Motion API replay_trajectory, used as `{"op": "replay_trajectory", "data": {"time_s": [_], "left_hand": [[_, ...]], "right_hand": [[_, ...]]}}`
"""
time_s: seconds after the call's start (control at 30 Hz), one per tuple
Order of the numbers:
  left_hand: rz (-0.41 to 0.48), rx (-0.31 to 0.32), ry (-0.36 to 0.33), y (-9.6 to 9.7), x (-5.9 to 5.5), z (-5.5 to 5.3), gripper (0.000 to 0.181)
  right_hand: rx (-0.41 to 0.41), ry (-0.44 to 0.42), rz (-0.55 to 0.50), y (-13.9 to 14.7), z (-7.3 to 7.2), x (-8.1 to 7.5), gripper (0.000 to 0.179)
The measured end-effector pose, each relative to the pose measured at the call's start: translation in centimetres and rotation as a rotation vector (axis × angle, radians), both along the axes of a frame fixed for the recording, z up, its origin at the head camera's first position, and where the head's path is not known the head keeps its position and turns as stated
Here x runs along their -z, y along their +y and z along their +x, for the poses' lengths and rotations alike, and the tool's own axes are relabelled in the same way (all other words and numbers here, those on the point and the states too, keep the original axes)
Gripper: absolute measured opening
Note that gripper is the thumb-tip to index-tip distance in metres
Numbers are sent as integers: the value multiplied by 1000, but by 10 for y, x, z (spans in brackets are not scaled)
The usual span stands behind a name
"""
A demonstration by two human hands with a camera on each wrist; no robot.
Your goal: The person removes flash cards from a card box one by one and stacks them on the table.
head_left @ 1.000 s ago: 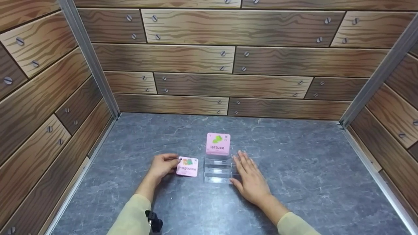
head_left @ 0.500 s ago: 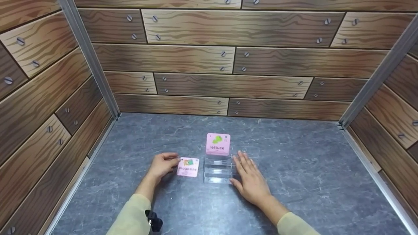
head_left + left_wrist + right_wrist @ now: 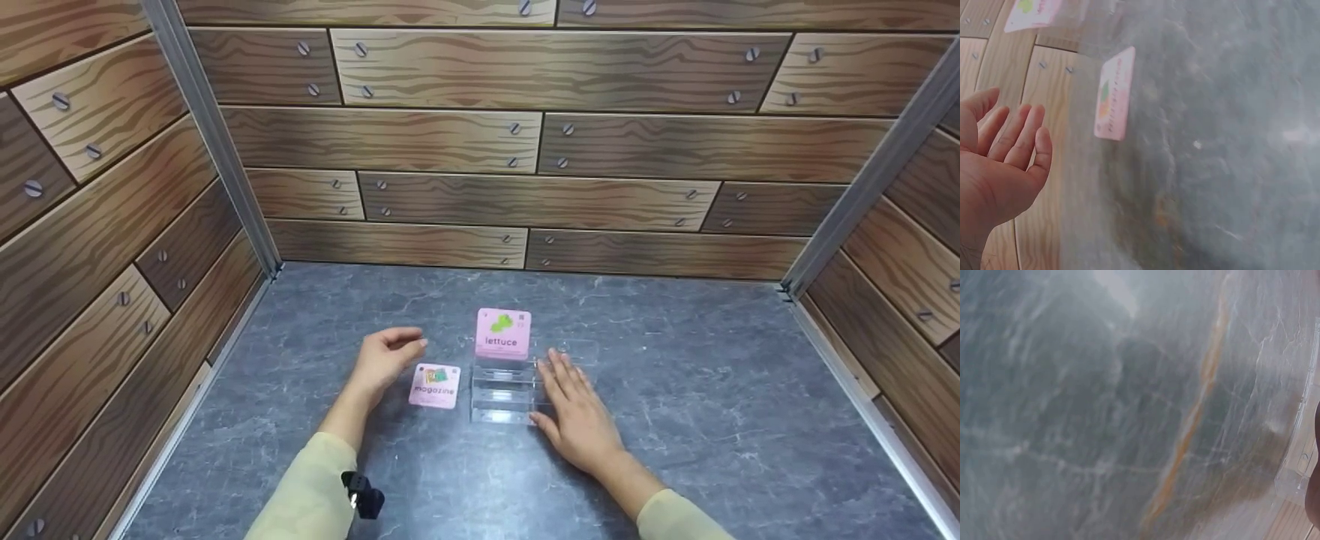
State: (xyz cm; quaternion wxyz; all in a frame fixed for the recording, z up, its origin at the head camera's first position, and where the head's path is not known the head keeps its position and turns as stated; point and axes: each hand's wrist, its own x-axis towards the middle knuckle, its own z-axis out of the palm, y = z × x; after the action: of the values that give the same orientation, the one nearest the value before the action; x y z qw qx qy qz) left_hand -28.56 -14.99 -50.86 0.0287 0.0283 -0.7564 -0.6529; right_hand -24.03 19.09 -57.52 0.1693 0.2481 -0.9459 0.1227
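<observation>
A pink card printed "magazine" (image 3: 435, 386) lies on the table left of a clear plastic stepped stand (image 3: 502, 395). Upright at the stand's back is a second pink card, labelled "lettuce" (image 3: 503, 334). My left hand (image 3: 379, 367) hovers up and left of the magazine card, fingers loosely bent and holding nothing. In the left wrist view that hand (image 3: 1002, 163) appears with its palm showing, apart from the magazine card (image 3: 1114, 95). Straight fingers of my right hand (image 3: 581, 420) rest along the stand's right side. Only a sliver of it shows in the right wrist view, beside the stand's clear edge (image 3: 1303, 455).
The grey marbled tabletop (image 3: 712, 375) is enclosed by wood-patterned panels (image 3: 562, 67) at the back and both sides. Metal posts (image 3: 217, 142) stand at the corners. A small black device (image 3: 364, 495) is worn at the left sleeve.
My left hand has let go of the magazine card and lifted up and away from it; the card stays on the table. The right hand keeps its place at the stand.
</observation>
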Motion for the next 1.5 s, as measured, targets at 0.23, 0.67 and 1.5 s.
{"op": "replay_trajectory", "data": {"time_s": [0.23,0.67,1.5], "left_hand": [[77,26,72,19,-15,-9,30],[82,60,180,50,-29,-18,27],[245,39,174,81,-7,-35,27]], "right_hand": [[-3,31,13,2,-1,1,82],[4,-16,20,1,-1,1,82],[10,-17,34,0,-1,0,83]]}}
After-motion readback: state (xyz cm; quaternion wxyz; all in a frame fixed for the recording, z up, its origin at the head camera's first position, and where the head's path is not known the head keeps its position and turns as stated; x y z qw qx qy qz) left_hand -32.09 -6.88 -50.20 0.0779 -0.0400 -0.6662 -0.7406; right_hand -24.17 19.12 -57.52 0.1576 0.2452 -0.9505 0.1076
